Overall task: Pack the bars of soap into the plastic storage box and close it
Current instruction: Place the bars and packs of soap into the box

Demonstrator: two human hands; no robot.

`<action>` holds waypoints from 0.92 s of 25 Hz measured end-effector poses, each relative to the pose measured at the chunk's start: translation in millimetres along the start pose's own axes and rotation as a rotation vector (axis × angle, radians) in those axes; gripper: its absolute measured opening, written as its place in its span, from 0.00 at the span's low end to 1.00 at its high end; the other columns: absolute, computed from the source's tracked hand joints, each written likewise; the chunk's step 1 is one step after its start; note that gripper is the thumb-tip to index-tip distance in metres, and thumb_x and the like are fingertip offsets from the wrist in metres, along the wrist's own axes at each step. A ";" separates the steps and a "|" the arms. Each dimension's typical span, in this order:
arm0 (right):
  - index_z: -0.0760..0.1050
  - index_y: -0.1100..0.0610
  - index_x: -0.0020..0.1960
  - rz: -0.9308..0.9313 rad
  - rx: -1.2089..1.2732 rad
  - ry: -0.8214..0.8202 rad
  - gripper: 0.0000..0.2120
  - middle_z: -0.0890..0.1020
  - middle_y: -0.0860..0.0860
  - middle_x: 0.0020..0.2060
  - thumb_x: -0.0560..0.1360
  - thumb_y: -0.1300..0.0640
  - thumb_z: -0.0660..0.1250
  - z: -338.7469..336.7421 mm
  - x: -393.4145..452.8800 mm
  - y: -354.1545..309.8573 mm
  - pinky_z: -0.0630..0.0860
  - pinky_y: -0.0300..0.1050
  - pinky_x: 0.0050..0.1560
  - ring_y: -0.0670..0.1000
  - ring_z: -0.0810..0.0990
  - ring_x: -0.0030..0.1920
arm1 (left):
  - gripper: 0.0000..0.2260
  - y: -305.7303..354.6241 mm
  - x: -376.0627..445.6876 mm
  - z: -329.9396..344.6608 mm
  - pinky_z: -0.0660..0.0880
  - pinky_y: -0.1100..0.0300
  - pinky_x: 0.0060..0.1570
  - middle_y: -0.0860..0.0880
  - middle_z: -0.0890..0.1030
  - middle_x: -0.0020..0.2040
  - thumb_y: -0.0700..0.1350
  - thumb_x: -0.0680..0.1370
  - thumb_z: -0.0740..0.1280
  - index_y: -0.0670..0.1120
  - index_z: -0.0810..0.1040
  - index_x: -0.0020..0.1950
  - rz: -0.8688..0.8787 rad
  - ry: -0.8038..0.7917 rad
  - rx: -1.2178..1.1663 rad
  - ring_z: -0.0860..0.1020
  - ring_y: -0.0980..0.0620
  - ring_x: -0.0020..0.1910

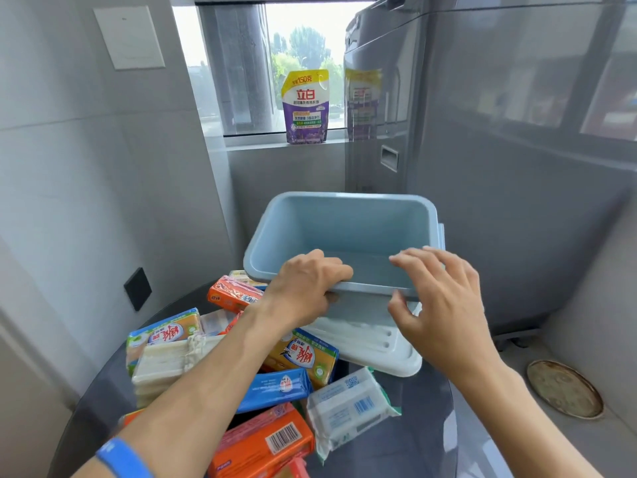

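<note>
An empty light-blue plastic storage box (348, 229) is tilted toward me above the dark round table. My left hand (303, 291) grips its near rim. My right hand (444, 301) hovers with spread fingers at the same rim, just right of centre, holding nothing. The pale lid (375, 350) lies flat on the table under the box. Several wrapped soap bars lie in a heap at the left and front: an orange bar (234, 294), a green-yellow bar (162, 334), a blue bar (275, 388), a white bar (348, 405), an orange bar with a barcode (269, 443).
A dark glass table (413, 426) holds everything. A grey appliance (482, 150) rises close on the right. A purple detergent pouch (306, 106) stands on the window sill. A round floor drain cover (565, 388) lies at the lower right. A grey wall stands at the left.
</note>
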State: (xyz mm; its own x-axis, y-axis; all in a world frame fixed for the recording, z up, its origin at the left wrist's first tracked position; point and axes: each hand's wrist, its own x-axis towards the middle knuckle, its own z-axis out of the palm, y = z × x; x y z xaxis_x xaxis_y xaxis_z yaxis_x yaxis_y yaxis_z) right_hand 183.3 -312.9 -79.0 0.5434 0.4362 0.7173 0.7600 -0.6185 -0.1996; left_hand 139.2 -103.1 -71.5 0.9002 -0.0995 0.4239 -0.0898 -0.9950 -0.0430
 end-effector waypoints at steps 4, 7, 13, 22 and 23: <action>0.81 0.52 0.46 0.009 0.006 -0.305 0.07 0.83 0.46 0.42 0.72 0.49 0.73 11.6 -3.9 17.4 0.61 0.55 0.68 0.53 0.78 0.55 | 0.09 -3.7 -12.1 9.2 0.64 0.57 0.40 0.56 0.73 0.39 0.45 0.73 0.74 0.50 0.73 0.44 0.077 -0.032 -0.068 0.69 0.51 0.39; 0.78 0.55 0.40 0.041 0.001 -0.283 0.05 0.79 0.45 0.35 0.73 0.58 0.73 16.9 -3.4 21.4 0.66 0.58 0.64 0.55 0.78 0.48 | 0.07 -20.1 -11.9 1.5 0.68 0.53 0.47 0.54 0.80 0.41 0.51 0.74 0.73 0.51 0.77 0.45 -0.025 0.020 -0.103 0.71 0.51 0.40; 0.74 0.54 0.40 0.040 0.016 -0.278 0.07 0.74 0.42 0.33 0.74 0.58 0.71 20.9 -0.1 24.4 0.64 0.61 0.65 0.52 0.74 0.44 | 0.02 -49.1 -15.4 -12.2 0.73 0.52 0.51 0.58 0.80 0.42 0.49 0.77 0.70 0.55 0.80 0.49 -0.159 -0.060 -0.201 0.75 0.52 0.43; 0.78 0.55 0.55 -0.004 -0.063 -0.174 0.16 0.81 0.49 0.54 0.70 0.50 0.74 18.4 -5.0 5.0 0.52 0.64 0.74 0.58 0.73 0.67 | 0.25 -36.0 -51.7 -8.4 0.66 0.48 0.69 0.48 0.72 0.71 0.47 0.77 0.69 0.50 0.70 0.74 -0.352 0.057 -0.202 0.69 0.46 0.68; 0.78 0.56 0.56 -0.041 -0.039 -0.098 0.16 0.81 0.51 0.55 0.71 0.51 0.74 15.7 -4.6 -0.7 0.55 0.62 0.74 0.59 0.73 0.66 | 0.22 -31.7 -63.8 -12.1 0.71 0.50 0.64 0.49 0.76 0.67 0.47 0.77 0.69 0.50 0.73 0.70 -0.385 0.157 -0.236 0.72 0.48 0.65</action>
State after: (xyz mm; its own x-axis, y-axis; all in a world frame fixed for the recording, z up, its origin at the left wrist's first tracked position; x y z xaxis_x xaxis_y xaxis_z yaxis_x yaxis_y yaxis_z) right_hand 185.9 -304.2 -92.6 0.5454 0.5224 0.6555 0.7690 -0.6230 -0.1433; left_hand 79.4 -65.3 -86.3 0.8136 0.2955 0.5008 0.1270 -0.9308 0.3428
